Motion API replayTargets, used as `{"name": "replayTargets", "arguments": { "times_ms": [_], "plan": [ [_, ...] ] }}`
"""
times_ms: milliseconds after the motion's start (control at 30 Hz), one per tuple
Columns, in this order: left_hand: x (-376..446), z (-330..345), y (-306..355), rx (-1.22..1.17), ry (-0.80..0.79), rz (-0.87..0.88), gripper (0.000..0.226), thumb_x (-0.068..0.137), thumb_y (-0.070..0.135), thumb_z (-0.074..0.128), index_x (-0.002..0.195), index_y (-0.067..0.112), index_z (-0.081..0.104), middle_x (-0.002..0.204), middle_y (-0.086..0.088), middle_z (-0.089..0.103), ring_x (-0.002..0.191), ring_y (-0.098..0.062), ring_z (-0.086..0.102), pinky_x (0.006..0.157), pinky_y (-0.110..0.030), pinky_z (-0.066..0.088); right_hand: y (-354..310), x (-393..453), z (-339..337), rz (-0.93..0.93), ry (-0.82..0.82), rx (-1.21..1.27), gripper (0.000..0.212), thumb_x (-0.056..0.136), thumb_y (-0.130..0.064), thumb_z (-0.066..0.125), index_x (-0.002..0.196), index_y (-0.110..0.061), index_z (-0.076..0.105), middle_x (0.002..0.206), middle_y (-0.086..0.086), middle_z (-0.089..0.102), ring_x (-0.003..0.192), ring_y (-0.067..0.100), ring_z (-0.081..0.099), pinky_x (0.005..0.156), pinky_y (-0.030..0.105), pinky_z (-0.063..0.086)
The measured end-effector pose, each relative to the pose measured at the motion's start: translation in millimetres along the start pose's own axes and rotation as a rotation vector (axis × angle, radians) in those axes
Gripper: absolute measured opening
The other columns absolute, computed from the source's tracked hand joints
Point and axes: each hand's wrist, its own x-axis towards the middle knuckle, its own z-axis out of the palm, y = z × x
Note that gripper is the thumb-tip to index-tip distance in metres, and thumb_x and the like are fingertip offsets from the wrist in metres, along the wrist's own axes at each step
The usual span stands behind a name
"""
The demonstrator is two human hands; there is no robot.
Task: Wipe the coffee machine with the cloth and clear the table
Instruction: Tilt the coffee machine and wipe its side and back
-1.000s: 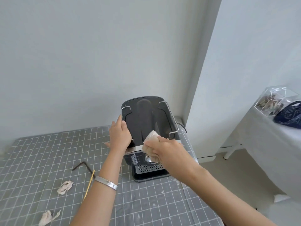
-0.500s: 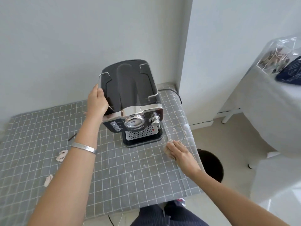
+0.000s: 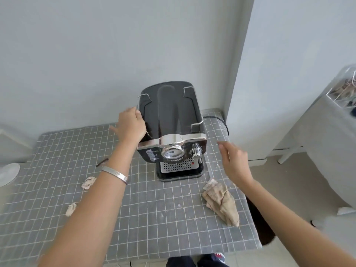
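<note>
A black and chrome coffee machine (image 3: 171, 132) stands at the back right of the table with the grey checked cover (image 3: 158, 228). My left hand (image 3: 131, 126) rests against the machine's left side near the wire rail. The beige cloth (image 3: 221, 203) lies crumpled on the table in front of the machine, to its right. My right hand (image 3: 233, 160) hovers empty above the table's right edge, fingers apart, to the right of the machine and apart from the cloth.
Two crumpled paper scraps (image 3: 88, 183) (image 3: 70, 209) and a dark bent key (image 3: 102, 162) lie left of the machine. Crumbs dot the cover. A white round object (image 3: 7, 174) sits at the far left. A white-draped table (image 3: 327, 151) stands to the right.
My right hand carried the cloth from the machine's front down to the table, let it go and lifted away to the right. My left hand stayed on the machine's left side.
</note>
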Motion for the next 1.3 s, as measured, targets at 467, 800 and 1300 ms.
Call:
{"name": "replayTargets", "arguments": {
  "times_ms": [467,800,1300],
  "plan": [
    [40.3,-26.1,1.3,-0.476,-0.308,-0.189,0.027,0.091,-0.008,0.053,0.07,0.008,0.051,0.073,-0.014,0.06,0.05,-0.023,0.059,0.053,-0.036,0.057,-120.6,151.3,-12.1,0.359,-0.292,-0.058,0.026,0.098,-0.016,0.046,0.082,-0.001,0.061,0.072,0.013,0.062,0.062,0.027,0.055,0.06,0.027,0.045],
    [90.9,-21.9,15.6,-0.408,-0.42,-0.114,0.039,0.089,-0.018,0.038,0.057,0.003,0.048,0.05,-0.01,0.057,0.028,-0.012,0.046,0.029,-0.01,0.031,-129.1,114.9,-12.8,0.539,-0.168,0.434,0.031,0.095,-0.005,0.049,0.065,-0.003,0.056,0.05,0.007,0.052,0.053,0.018,0.058,0.037,0.018,0.04],
    [110.8,5.0,77.1,-0.1,-0.435,0.41,0.018,0.095,0.009,0.058,0.097,0.003,0.075,0.103,-0.014,0.076,0.084,-0.021,0.063,0.083,-0.024,0.045,-161.2,34.5,22.7,0.678,0.046,0.949,0.024,0.099,-0.012,0.052,0.08,0.001,0.061,0.066,0.014,0.075,0.07,0.024,0.076,0.082,0.041,0.06]
  ]
}}
